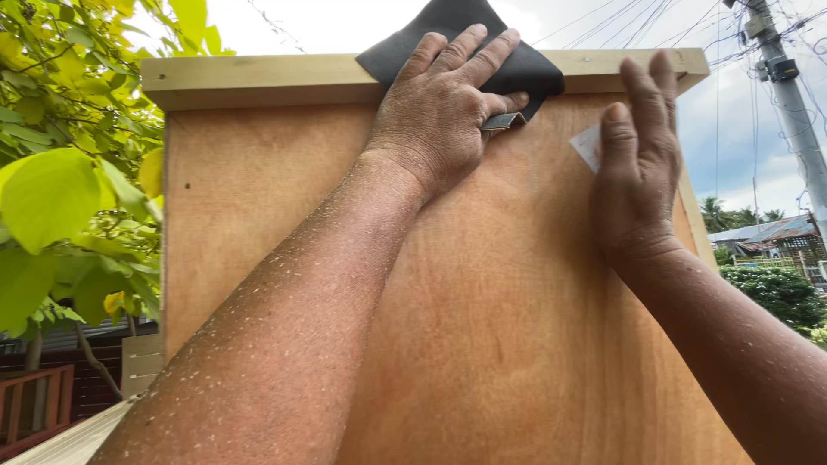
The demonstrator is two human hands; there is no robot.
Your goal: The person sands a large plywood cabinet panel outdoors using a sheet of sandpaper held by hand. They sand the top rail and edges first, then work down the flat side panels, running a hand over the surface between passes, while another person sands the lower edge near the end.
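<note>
Both my hands rest high on an upright plywood panel (482, 293), one of them pressing a dark sanding sheet to it.

The panel fills most of my view, reddish-brown and lightly grained, capped by a pale wooden rail (258, 79); its bottom is cut off. Left of the panel hang yellow-green leaves (60, 189), and right of it a utility pole (788, 95) with wires rises against cloudy sky. My forearms cross in front of the panel and hide much of its middle. My left hand (444, 108) lies spread, fingers flat, on the black sanding sheet (469, 47) at the panel's top edge, folded over the rail. My right hand (639, 164) rests open against the panel, gripping nothing, its fingertips at a small white patch (587, 145) I can't identify.
</note>
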